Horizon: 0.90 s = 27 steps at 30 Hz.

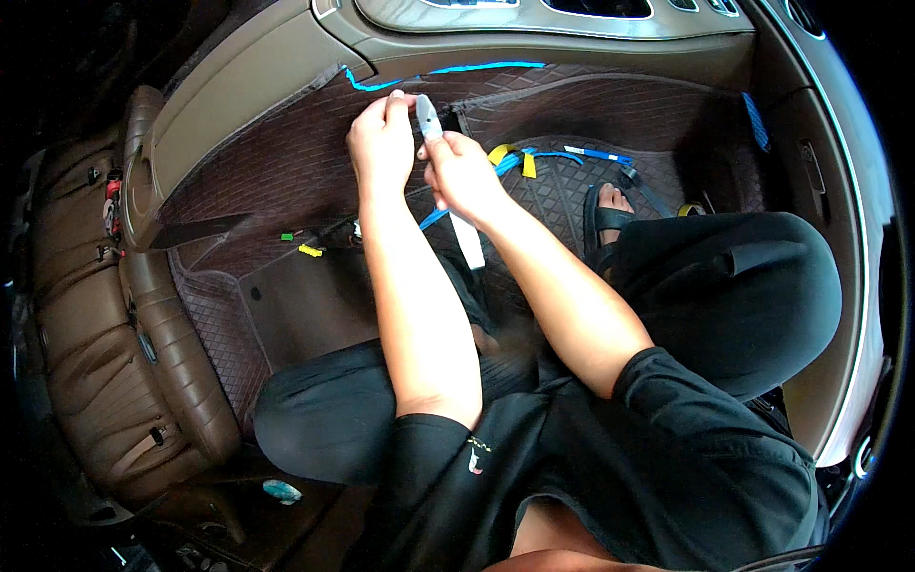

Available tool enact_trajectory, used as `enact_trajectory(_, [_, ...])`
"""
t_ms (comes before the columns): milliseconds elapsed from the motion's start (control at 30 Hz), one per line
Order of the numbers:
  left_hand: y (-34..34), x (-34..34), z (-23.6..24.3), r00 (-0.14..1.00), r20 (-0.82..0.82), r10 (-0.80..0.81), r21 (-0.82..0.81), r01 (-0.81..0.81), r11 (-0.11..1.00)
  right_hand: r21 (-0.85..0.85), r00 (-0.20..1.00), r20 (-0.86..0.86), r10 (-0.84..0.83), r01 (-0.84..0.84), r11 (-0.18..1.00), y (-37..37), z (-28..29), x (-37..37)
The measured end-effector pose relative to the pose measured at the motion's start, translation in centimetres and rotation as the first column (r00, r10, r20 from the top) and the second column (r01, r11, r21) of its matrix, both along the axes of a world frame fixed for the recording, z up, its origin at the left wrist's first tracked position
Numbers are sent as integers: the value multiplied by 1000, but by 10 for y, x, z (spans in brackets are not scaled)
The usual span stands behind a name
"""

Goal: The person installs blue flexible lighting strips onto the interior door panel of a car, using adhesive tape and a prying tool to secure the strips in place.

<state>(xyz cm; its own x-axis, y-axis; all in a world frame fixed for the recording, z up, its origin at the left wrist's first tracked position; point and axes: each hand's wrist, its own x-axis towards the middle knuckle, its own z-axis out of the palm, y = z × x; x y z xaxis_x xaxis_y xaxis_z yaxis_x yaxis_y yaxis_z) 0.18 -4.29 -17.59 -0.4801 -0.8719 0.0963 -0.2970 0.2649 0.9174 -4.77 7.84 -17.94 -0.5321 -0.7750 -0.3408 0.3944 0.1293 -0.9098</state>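
Observation:
My right hand [462, 176] is closed around a flat, pale tool [428, 116] with a rounded tip and a small dark hole. A white flat length [467, 243] shows below that hand, seemingly part of the same tool. My left hand [381, 138] is just left of the tip, its fingers curled together and a fingertip close to the tool. Whatever those fingers pinch is too small to make out. Just beyond both hands, a bright blue strip [486, 68] runs along the seam between the beige panel and the brown quilted lining [295, 129].
Blue straps with yellow tags [529, 165] lie on the mat to the right, near my sandalled foot [610, 210]. Small green [287, 236] and yellow [310, 251] pieces lie left of my arms. A brown leather seat [86, 334] stands at left, a door panel [824, 162] at right.

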Motion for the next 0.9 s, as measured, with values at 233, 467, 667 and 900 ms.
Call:
enact_trajectory(233, [18,-9,-9,986,-169,-4,155,31,987,20,997,-43,-67,68,998,4,20,-13])
enact_trajectory(467, [24,-22,-14,979,-187,81,203,-42,978,39,992,-110,-57,61,997,4,15,-19])
enact_trajectory(667, [24,-20,-34,784,-541,304,388,-88,917,48,994,-104,29,-25,999,2,15,-19])
enact_trajectory(900, [39,-14,-65,515,-229,826,833,-335,440,93,977,-175,119,-104,990,3,-4,-17])
